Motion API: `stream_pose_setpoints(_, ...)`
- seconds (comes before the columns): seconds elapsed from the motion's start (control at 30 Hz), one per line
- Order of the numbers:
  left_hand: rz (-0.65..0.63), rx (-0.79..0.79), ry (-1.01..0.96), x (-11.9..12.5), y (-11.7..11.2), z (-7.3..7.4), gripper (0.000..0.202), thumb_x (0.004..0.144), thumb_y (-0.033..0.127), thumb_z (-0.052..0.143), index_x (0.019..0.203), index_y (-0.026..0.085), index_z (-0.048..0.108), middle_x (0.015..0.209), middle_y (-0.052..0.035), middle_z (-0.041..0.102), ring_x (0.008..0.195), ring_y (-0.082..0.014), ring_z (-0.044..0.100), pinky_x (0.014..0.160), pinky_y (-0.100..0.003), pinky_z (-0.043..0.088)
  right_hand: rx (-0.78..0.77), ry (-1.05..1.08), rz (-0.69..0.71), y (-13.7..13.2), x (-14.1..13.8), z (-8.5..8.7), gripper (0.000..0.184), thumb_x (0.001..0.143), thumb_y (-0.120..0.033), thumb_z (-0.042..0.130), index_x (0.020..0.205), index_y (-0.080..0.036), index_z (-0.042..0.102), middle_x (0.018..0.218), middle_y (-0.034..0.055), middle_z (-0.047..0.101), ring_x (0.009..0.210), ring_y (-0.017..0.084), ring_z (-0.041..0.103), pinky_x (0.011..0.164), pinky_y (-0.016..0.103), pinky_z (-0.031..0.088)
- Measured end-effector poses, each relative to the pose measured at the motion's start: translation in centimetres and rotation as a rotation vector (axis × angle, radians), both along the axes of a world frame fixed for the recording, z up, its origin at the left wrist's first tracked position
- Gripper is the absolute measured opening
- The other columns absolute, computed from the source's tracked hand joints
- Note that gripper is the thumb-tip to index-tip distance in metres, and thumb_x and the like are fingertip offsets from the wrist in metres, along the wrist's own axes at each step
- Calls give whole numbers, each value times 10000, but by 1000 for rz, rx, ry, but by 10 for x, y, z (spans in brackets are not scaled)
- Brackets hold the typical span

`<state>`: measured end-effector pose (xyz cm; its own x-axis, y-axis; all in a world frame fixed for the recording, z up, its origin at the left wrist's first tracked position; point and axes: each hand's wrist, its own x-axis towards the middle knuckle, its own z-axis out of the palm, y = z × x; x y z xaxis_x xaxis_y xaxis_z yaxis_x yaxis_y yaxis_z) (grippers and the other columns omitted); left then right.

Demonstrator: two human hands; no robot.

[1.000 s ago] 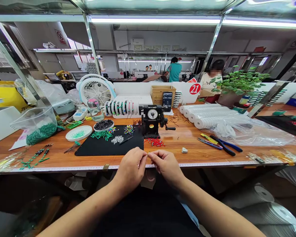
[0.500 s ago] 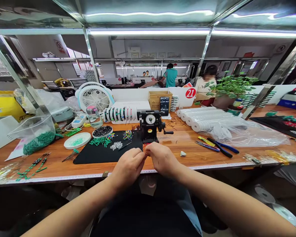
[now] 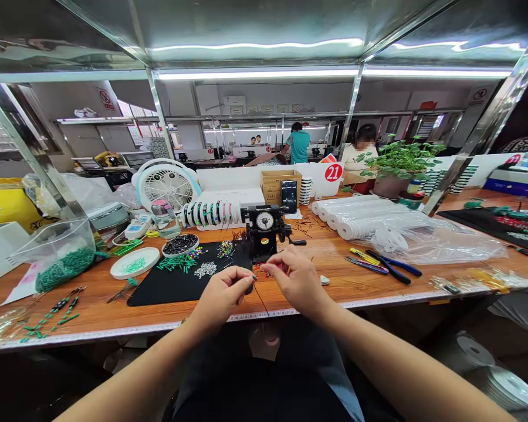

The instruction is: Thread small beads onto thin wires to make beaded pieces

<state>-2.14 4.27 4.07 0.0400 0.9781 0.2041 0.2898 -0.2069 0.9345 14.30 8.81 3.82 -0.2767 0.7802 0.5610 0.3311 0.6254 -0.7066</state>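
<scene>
My left hand [image 3: 224, 291] is pinched closed at thumb and forefinger on a thin dark cord [image 3: 260, 299], whose loose end hangs over the table edge. My right hand [image 3: 300, 282] faces it a short gap away, thumb and fingers drawn together; what they hold is too small to make out. Small red bits show by its fingertips. Just beyond both hands stands a black hand-cranked winding machine [image 3: 264, 234] with a round white dial. Left of it lies a black mat [image 3: 158, 288] with green tubes [image 3: 176, 264], small silvery pieces [image 3: 206, 269] and multicoloured beads [image 3: 226, 249].
A white dish [image 3: 114, 271] of green bits and a bowl of black pieces [image 3: 180, 245] sit at the left. Blue-handled pliers [image 3: 400, 265] and plastic-wrapped rolls [image 3: 352, 228] lie at the right. Behind stand a fan [image 3: 167, 187], a phone [image 3: 289, 196] and a potted plant [image 3: 389, 184]. People work farther back.
My hands have moved slightly apart, from touching to a small gap. The dark cord now shows hanging below the left fingertips. The whole view has shifted a little.
</scene>
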Motion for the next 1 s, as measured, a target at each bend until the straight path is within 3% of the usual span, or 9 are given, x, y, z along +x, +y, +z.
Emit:
stream_pose_setpoints(0.13, 16, -269, -405, 4, -8, 1, 196, 688, 279, 643, 770, 105, 608, 485, 62, 382, 435, -49, 244, 429, -197, 166, -264, -18, 200, -22, -8, -17, 207, 775, -348, 638, 691, -161, 668, 636, 7, 580, 585, 127, 514, 542, 240, 391)
stream_pose_setpoints(0.23, 24, -284, -410, 3, -9, 2, 197, 680, 270, 651, 780, 105, 614, 514, 53, 408, 437, -45, 246, 428, -195, 164, -75, -45, 106, -27, -12, -28, 161, 829, -244, 568, 732, -156, 661, 689, 29, 559, 664, 149, 519, 615, 263, 418)
stream_pose_setpoints(0.33, -4, -117, -129, -2, -10, 3, 145, 749, 277, 607, 739, 133, 602, 665, -3, 537, 514, -78, 403, 476, -208, 308, 367, -198, 73, -25, -7, -28, 185, 844, -124, 465, 873, -166, 643, 875, 85, 536, 858, 204, 500, 759, 326, 424)
stream_pose_setpoints(0.4, -58, 116, 147, -5, -12, 3, 145, 819, 251, 538, 732, 150, 596, 800, -42, 590, 695, -131, 520, 638, -255, 421, 504, -293, 159, -20, -4, -22, 257, 829, -59, 402, 945, -157, 609, 947, 104, 511, 896, 206, 486, 773, 324, 429)
stream_pose_setpoints(0.5, -99, 407, 483, -9, -14, -4, 185, 890, 170, 404, 880, 166, 589, 952, -78, 583, 909, -167, 540, 810, -303, 437, 391, -302, 212, -7, -7, -9, 238, 822, -42, 375, 899, -146, 575, 896, 81, 492, 776, 162, 497, 677, 274, 438)
stream_pose_setpoints(0.7, -133, 594, 909, -16, -6, -18, 281, 844, 42, 343, 1010, 147, 544, 1178, -147, 498, 1005, -213, 529, 852, -350, 438, -15, -224, 199, 27, -27, 3, 132, 769, -78, 534, 681, -154, 596, 616, -14, 535, 562, 104, 500, 553, 219, 396)
stream_pose_setpoints(0.83, -124, 498, 655, -11, -4, -14, 179, 858, 116, 389, 863, 171, 559, 987, -85, 589, 898, -183, 551, 804, -317, 437, -30, -180, 145, 26, -23, -2, 120, 776, -118, 574, 677, -148, 636, 628, 4, 577, 605, 121, 542, 596, 237, 418)
stream_pose_setpoints(0.93, 40, 198, 227, -7, -6, -7, 139, 842, 238, 475, 757, 165, 556, 723, -22, 562, 657, -137, 517, 620, -258, 423, 2, -58, 1, 8, -16, -8, 138, 798, -282, 611, 804, -155, 665, 817, 58, 605, 764, 163, 553, 693, 280, 418)
stream_pose_setpoints(1.0, 76, -20, -58, -4, -8, -5, 152, 794, 290, 541, 743, 149, 569, 582, 25, 486, 498, -95, 419, 490, -219, 342, -84, -22, 60, -5, -15, -15, 216, 762, -385, 647, 789, -174, 686, 754, 37, 610, 694, 154, 547, 633, 265, 412)
